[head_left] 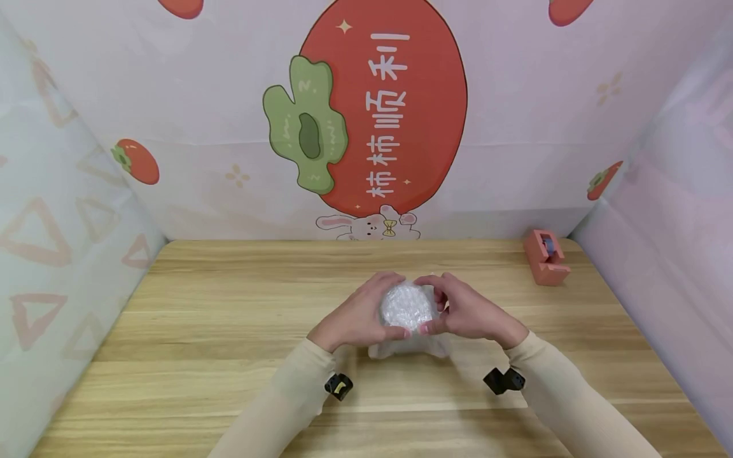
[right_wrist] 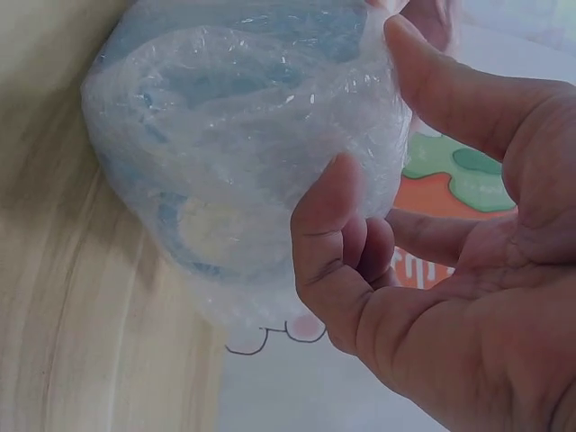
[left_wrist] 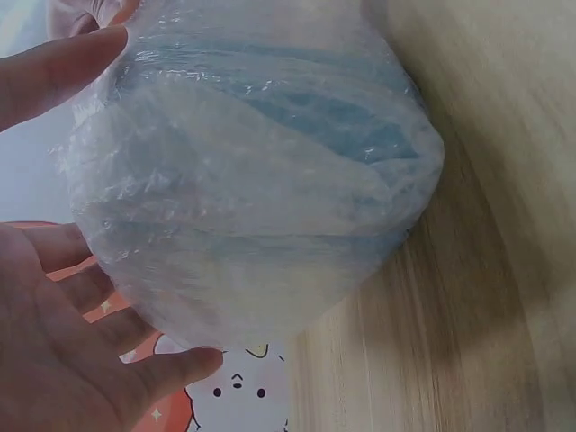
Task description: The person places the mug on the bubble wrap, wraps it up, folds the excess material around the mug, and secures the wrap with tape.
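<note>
A bundle wrapped in crinkled clear plastic (head_left: 408, 308), with a rounded top and a wider base, stands on the table in front of me. Bluish and pale patches show through its layers in the left wrist view, but what lies inside cannot be made out. My left hand (head_left: 363, 313) holds its left side near the top, the thumb at the front and the fingers spread round the back. From the right, my right hand (head_left: 472, 312) grips the upper part between thumb and bent fingers. Both thumb tips sit close together at the near side.
A pink tape dispenser (head_left: 546, 257) stands at the back right of the wooden table (head_left: 229, 381). Behind the table hangs a printed cloth (head_left: 504, 172), and further cloth walls rise on the left and right.
</note>
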